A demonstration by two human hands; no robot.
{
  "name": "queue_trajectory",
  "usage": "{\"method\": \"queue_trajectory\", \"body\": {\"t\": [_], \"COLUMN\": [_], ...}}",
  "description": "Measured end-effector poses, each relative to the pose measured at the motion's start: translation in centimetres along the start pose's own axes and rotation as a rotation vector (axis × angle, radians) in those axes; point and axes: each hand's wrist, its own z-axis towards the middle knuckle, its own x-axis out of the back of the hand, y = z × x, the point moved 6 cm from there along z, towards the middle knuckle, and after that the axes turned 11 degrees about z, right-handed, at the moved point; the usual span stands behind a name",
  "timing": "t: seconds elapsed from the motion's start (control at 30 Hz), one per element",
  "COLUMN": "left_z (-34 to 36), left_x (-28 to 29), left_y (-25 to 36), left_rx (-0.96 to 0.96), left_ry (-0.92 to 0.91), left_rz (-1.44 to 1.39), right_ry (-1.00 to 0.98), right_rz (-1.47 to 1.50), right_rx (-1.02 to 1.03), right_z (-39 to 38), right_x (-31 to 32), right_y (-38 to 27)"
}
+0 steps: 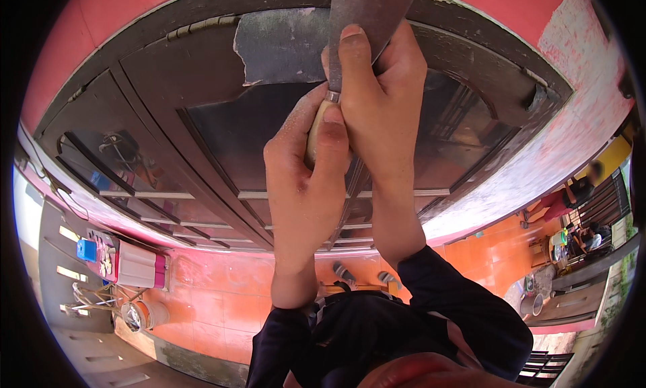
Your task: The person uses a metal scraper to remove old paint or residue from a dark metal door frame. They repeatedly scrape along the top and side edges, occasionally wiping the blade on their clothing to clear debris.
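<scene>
Dark wooden panelling (151,92) with glazed panes: fills most of the space before you, its outer edge bordered by pink wall (87,25). Orange tiled floor (222,300) runs below, one edge meeting the wall's foot. Near the floor's right edge, well apart from you, a person (582,189); near its left edge, a pale bucket (153,314). Your sandals (344,272) lie close to the wall-side edge.

Your right hand (383,85): grip closed over the scraper's blade, thumb flat on the near face, fingers behind. Your left hand (308,176): grip wrapped snugly round the handle (316,131), thumb laid along it.

Scraper (367,8): raised before the panelling, handle low, blade upward and running out of view at the top. Judgement: the two-point hold steadies it, left taking the handle, right checking the blade's tilt. Blade edge beside your right fingers; sharpness cannot be told.

Grey sheet (286,45): ragged left edge, spreading leftward from behind the blade. Cannot tell whether your right fingers pinch it or it rests on the wood.

Room: your wrists are close together, so sideways play between them looks slight; more space lies left of the left forearm. Clearance beyond the blade's tip: out of view.
</scene>
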Motion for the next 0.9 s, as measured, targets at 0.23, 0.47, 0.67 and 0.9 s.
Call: {"method": "queue_trajectory", "body": {"t": [0.23,0.47,0.67,0.9], "left_z": [0.0,0.1,-0.1,-0.4], "left_x": [-0.1,1.7,0.5,1.7], "left_y": [0.5,0.7,1.4,1.3], "left_rx": [-0.016,0.03,-0.048,0.016], "left_ry": [-0.141,-0.058,-0.036,0.061], "left_rz": [0.005,-0.086,-0.047,-0.087], "right_ry": [0.041,0.019,0.025,-0.05], "right_rz": [0.023,-0.08,-0.062,-0.11], "right_rx": [-0.036,0.023,-0.017,-0.008], "right_z": [-0.2,0.0,0.0,0.5], "right_x": [0.3,-1.5,-1.8,-2.5], "right_y": [-0.4,-0.7,-2.2,-2.0]}}
